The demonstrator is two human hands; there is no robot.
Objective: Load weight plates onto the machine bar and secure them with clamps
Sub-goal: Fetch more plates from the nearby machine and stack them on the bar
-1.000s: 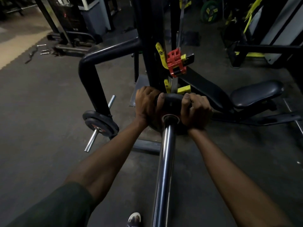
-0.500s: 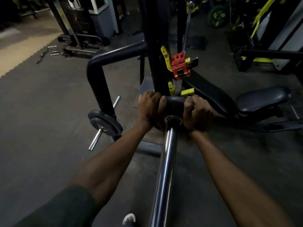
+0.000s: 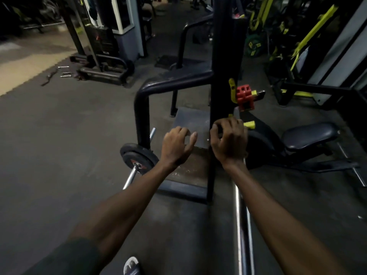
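Both my hands are off the plate (image 3: 258,147), which sits on the bar (image 3: 241,215) just behind my loosely curled right hand (image 3: 228,141). Left hand (image 3: 176,145) hangs spread, empty. Red clamp (image 3: 245,97) hangs on the post, up-right, nearer my right.

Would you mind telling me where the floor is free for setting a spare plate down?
Free: the grey floor left of the small plate on its peg, up to the tan mat. Crowded: around the black upright, red clamp, seat and chrome bar.
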